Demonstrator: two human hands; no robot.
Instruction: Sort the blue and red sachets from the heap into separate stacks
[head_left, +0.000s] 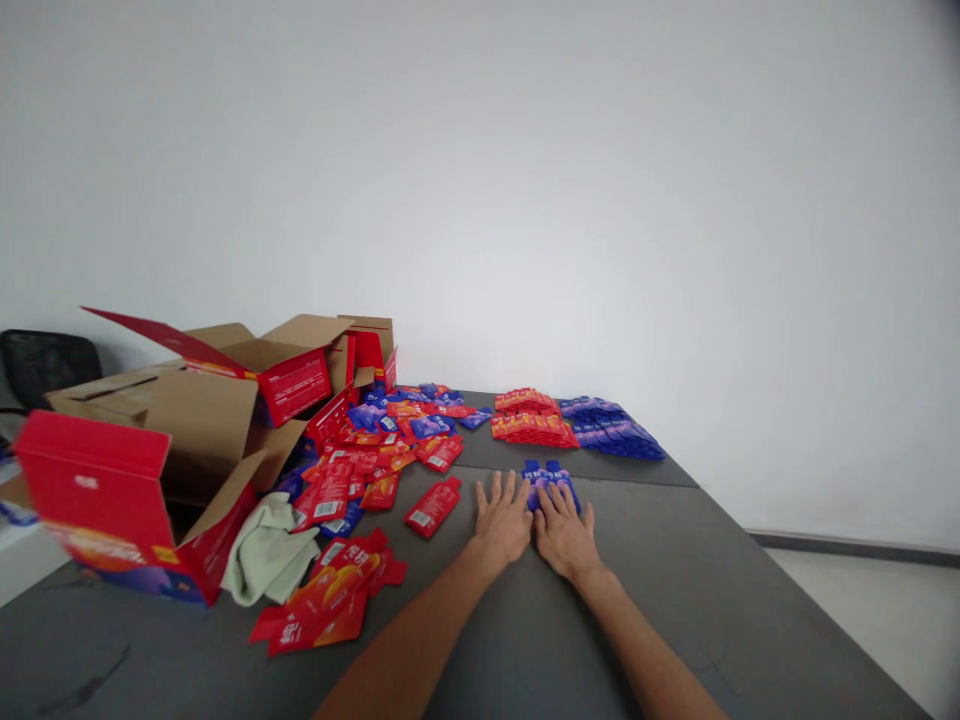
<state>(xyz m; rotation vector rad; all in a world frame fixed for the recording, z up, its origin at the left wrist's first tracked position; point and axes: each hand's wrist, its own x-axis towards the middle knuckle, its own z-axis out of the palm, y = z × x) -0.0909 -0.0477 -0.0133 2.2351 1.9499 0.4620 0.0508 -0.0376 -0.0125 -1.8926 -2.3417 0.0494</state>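
Two blue sachets (551,470) lie side by side on the dark table, partly covered by my fingers. My right hand (566,530) rests on their lower part with its fingers spread. At their left edge is my left hand (502,515), laid flat with fingers apart; whether it touches the left sachet I cannot tell. A single red sachet (433,506) lies to the left of my left hand. Beyond the hands are overlapping rows of red sachets (532,430) and, beside them on the right, rows of blue sachets (619,437).
A loose heap of red and blue sachets (360,460) spreads over the table's left side. Open red cardboard boxes (97,490) stand behind and left of it. A pale green cloth (268,550) lies near several red sachets (330,595). A white wall (600,200) rises behind the table.
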